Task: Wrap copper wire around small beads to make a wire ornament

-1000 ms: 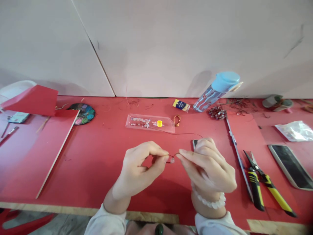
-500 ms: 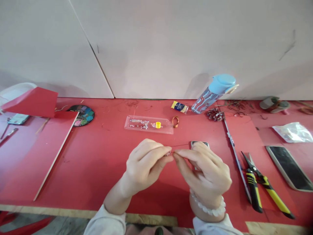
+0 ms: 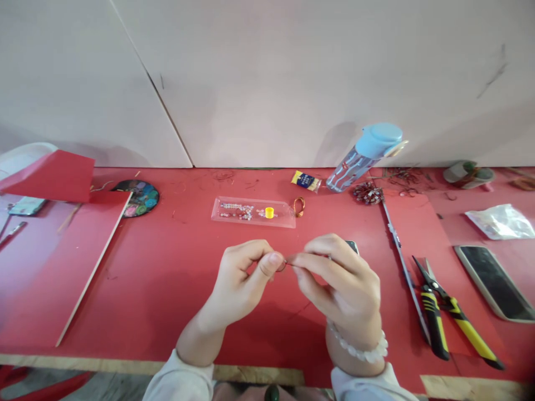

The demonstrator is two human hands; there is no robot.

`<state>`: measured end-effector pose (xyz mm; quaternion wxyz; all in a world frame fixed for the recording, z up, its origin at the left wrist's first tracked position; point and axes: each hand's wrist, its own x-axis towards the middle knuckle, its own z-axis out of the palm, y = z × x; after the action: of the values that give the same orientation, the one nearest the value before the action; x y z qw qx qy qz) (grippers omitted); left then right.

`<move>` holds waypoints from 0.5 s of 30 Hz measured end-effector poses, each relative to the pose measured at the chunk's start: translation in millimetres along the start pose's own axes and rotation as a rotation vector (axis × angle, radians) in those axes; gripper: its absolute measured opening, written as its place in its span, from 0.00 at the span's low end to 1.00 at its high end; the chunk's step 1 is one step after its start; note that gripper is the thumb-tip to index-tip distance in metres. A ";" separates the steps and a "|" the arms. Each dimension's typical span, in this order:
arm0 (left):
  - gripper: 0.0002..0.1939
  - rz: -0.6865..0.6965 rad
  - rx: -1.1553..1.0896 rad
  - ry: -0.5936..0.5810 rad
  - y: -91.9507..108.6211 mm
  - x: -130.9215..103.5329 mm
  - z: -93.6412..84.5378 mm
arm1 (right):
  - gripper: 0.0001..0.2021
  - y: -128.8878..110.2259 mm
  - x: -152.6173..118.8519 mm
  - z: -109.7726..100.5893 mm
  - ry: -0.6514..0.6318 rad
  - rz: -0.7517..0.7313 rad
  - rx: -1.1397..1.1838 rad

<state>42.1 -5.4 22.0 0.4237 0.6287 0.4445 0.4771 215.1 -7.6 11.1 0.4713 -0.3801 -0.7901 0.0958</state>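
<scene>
My left hand (image 3: 242, 284) is closed, thumb pressed on the bent forefinger, pinching a thin dark cord (image 3: 283, 267) that makes a small loop at the fingertips. A short gap away, my right hand (image 3: 340, 278) pinches the same cord between thumb and forefinger. Whatever else sits inside the left pinch is hidden. A bracelet of pale round beads (image 3: 359, 351) circles my right wrist. Beyond the hands lies a clear plastic tray (image 3: 280, 222) with rows of small beads (image 3: 237, 206) and a yellow cap (image 3: 270, 213). Partly behind my right hand is a small dark object (image 3: 352, 245).
Yellow-and-black shears (image 3: 434, 287) lie open at the right, beside a phone (image 3: 495, 284) and a plastic bag (image 3: 500, 221). Behind stand a blue-lidded bottle (image 3: 363, 156), a small packet (image 3: 306, 181) and a braided ring (image 3: 299, 206). A red board (image 3: 94, 245) is at the left.
My left hand has turned so its thumb now shows on top. The right hand has shifted slightly left, and a small cord loop has appeared between the fingertips.
</scene>
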 end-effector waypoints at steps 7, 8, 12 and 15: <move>0.22 0.049 0.037 0.019 1.1 -1.7 -0.5 | 0.08 -6.9 -0.1 13.8 0.092 0.177 0.136; 0.23 0.035 0.025 0.008 0.8 -1.6 -0.9 | 0.08 -6.1 0.3 16.8 0.104 0.212 0.213; 0.24 -0.020 -0.060 -0.027 -2.0 1.1 -2.0 | 0.09 -0.9 5.5 25.8 0.122 0.311 0.430; 0.24 -0.052 -0.127 -0.028 -4.6 3.8 -1.3 | 0.09 1.1 9.4 25.8 0.129 0.303 0.429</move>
<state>40.7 -0.5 18.7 0.4812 0.5955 0.4233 0.4844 192.1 4.9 3.0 0.5706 -0.3908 -0.6542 0.3063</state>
